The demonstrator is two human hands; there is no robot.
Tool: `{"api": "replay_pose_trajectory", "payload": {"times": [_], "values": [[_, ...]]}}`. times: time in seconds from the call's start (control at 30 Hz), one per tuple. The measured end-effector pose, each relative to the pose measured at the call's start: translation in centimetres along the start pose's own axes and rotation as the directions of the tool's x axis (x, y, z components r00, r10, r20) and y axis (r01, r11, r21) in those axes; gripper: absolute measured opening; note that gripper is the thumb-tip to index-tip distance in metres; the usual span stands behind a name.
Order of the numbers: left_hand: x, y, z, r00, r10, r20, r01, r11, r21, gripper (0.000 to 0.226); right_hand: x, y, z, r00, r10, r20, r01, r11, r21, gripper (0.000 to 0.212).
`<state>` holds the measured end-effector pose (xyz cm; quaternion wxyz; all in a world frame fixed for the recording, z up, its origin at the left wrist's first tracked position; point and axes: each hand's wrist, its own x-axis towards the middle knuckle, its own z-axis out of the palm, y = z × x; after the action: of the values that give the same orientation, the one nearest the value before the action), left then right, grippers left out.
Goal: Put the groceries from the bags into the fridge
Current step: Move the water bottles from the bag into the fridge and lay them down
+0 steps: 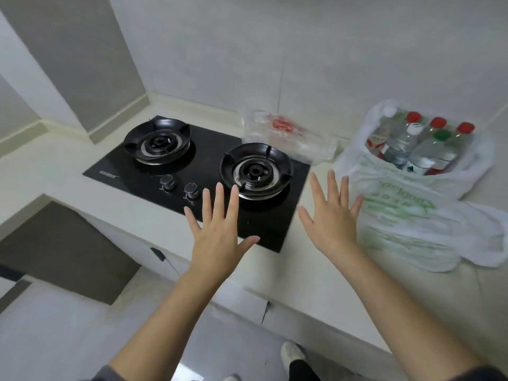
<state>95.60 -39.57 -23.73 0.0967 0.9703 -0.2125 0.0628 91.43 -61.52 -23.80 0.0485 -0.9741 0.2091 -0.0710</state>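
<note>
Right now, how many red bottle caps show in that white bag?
3, in the white plastic bag: left red cap, middle red cap, right red cap. Others may be hidden.

View: one wide-angle camera worn on the person's head.
Facing: forward and down onto a counter (316,276) set against a wall (302,50).
Nearness: close, within arm's reach of the counter; left hand (217,232) at 6 o'clock of centre, right hand (334,215) at 4 o'clock.
Frame: hob (203,158) near centre, bag (406,215) at 3 o'clock, floor (68,339) at 8 o'clock, shoe (292,353) at 6 o'clock.
Distortion: straight edges bow toward the corners.
</note>
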Motion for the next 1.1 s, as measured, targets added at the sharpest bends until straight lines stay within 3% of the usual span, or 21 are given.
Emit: {"api": "replay_pose_trajectory", "payload": {"times": [0.3, 0.57, 0.73, 0.9, 1.1], "values": [[9.2, 14.1, 3.3, 0.995, 0.102, -0.003, -0.102, 0.994, -0.032, 0.102, 9.3, 14.5, -1.8, 0.989, 0.142, -0.043, -0.142, 0.99, -0.008, 0.072], [18.6, 23.9, 3.5, 0.967, 0.254, -0.016, -0.255, 0.966, -0.051, 0.097, 16.8, 23.4, -3.2, 0.938, 0.326, -0.115, -0.318, 0.945, 0.078, 0.068], [24.3, 28.9, 4.3, 0.94, 0.342, 0.013, -0.342, 0.94, -0.004, 0.091, 21.0, 27.0, -4.1, 0.918, 0.344, -0.199, -0.346, 0.938, 0.027, 0.051], [28.3, 32.6, 5.7, 0.924, 0.382, 0.019, -0.382, 0.924, -0.006, 0.08, 23.2, 29.7, -3.8, 0.927, 0.367, -0.083, -0.37, 0.929, -0.021, 0.036], [31.5, 36.3, 6.8, 0.909, 0.418, -0.001, -0.418, 0.908, 0.023, 0.065, 23.4, 31.0, -3.3, 0.948, 0.307, -0.085, -0.315, 0.944, -0.101, 0.029]]}}
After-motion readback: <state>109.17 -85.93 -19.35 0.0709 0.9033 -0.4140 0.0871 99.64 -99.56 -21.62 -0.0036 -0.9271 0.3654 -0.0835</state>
